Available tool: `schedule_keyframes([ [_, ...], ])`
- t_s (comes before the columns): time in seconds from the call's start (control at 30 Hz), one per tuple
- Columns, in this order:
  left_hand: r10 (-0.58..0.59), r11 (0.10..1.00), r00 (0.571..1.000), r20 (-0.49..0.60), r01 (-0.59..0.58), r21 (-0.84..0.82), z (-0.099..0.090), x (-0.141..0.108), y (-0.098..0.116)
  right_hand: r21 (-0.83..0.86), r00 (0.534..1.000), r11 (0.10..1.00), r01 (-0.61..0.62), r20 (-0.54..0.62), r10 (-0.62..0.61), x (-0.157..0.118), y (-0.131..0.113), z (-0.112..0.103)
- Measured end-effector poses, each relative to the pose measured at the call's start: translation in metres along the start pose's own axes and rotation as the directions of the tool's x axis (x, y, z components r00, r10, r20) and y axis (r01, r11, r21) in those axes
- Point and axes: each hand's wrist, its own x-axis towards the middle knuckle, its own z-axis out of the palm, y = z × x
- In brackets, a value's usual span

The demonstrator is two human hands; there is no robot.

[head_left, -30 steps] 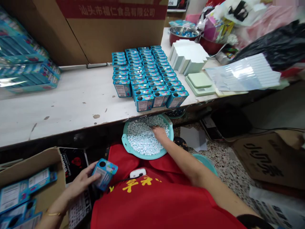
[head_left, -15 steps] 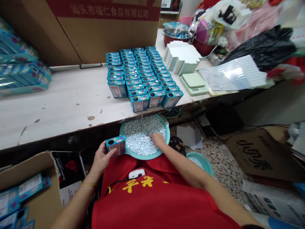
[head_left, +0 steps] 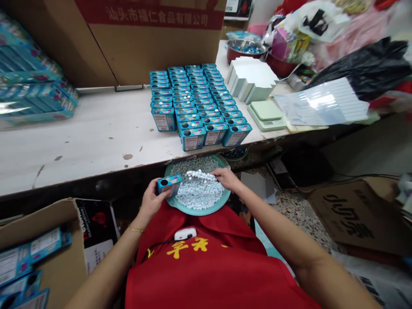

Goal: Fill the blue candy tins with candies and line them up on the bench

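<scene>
My left hand [head_left: 152, 198] grips a small blue box [head_left: 169, 183] with a dark round opening in its top. It is held over the left rim of a turquoise basin [head_left: 174, 206] full of small white candies [head_left: 201, 197]. My right hand [head_left: 226, 178] is closed on the end of a scoop [head_left: 201, 175] heaped with these candies, raised just above the rest. The load hides most of the scoop, and its tip points toward the box. The basin rests on my lap, over a red apron [head_left: 206, 274].
Rows of similar blue boxes [head_left: 195, 103] stand on the white table [head_left: 96, 133]. Right of them are stacked white cards [head_left: 252, 75] and a pale green scale [head_left: 266, 112]. A carton [head_left: 67, 253] with more blue boxes lies at lower left. Wrapped packs [head_left: 38, 101] sit far left.
My right hand has lifted the scoop, loaded with candies, out of the pile and moved slightly right. My left hand has brought the blue box rightward and up, over the basin's edge.
</scene>
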Motion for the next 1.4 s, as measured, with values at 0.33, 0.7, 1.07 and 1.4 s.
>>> schedule_keyframes([
  [0.33,0.185,0.962,0.980,0.074,-0.197,0.191,0.043,0.012,0.005,-0.396,0.976,0.915,0.081,0.216,0.007,0.003,-0.090,-0.053],
  [0.7,0.223,0.943,0.971,0.082,-0.236,0.235,0.048,0.011,0.003,-0.671,0.974,0.732,0.122,0.223,0.042,0.000,-0.152,-0.061],
  [1.07,0.135,0.981,0.988,-0.077,-0.122,0.153,0.014,0.006,0.002,-0.530,0.926,0.806,-0.263,0.096,0.365,-0.014,-0.021,0.032],
  [1.4,0.082,0.993,0.981,-0.177,-0.065,0.100,-0.002,0.004,-0.007,-0.238,0.959,0.938,-0.251,0.072,0.275,0.015,-0.007,0.087],
])
